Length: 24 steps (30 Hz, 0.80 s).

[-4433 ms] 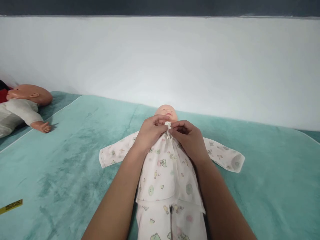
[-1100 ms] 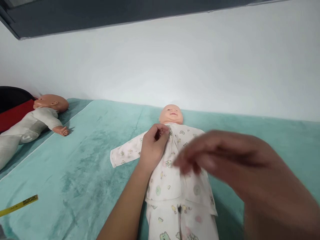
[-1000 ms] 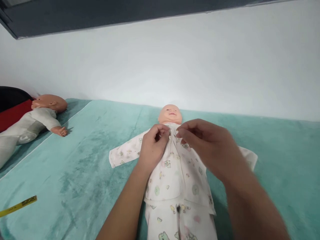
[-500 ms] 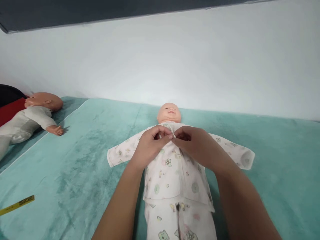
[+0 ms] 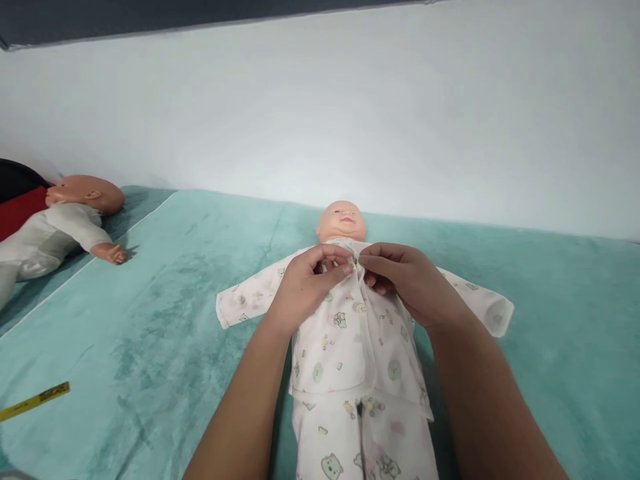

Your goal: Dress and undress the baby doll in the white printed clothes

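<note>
The left hand (image 5: pixel 305 283) and right hand (image 5: pixel 407 280), fingers closed, pinch the shirt (image 5: pixel 345 333) at its 2 front edges under the chin of the doll (image 5: pixel 341 220), face-up on the mat (image 5: pixel 150 300). Likely soft, limp cloth: grip the edges.

A second doll (image 5: pixel 60 220) in pale clothes at far left (beside something red (image 5: pixel 20 208)), yellow tape (image 5: pixel 35 401) on teal mat (image 5: pixel 150 320)
</note>
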Each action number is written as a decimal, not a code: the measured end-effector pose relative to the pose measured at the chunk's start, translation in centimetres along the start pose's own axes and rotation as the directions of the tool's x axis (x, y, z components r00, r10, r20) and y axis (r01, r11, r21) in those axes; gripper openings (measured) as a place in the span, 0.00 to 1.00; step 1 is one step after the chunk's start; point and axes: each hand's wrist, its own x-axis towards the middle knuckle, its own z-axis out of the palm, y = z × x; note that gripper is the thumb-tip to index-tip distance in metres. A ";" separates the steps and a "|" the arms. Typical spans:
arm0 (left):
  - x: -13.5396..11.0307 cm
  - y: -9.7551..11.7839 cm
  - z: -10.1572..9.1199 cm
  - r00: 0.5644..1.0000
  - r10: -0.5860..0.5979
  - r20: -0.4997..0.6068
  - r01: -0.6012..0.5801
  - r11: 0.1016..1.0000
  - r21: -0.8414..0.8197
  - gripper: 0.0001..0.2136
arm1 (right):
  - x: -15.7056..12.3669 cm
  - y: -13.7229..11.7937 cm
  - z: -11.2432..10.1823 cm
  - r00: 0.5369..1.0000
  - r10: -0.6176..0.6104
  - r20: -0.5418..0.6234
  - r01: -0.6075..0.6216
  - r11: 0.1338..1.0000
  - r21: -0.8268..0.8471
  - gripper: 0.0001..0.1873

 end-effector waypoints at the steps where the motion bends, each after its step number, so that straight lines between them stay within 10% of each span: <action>1: 0.0 0.0 0.0 1.000 0.004 0.000 -0.004 1.000 -0.003 0.08 | 0.0 0.0 0.0 1.000 -0.003 0.000 0.003 1.000 -0.007 0.13; 24: 0.2 -0.5 0.3 0.997 -0.013 -0.073 0.001 0.988 -0.157 0.07 | 0.7 1.1 -0.3 0.999 -0.047 0.006 0.047 0.999 0.023 0.16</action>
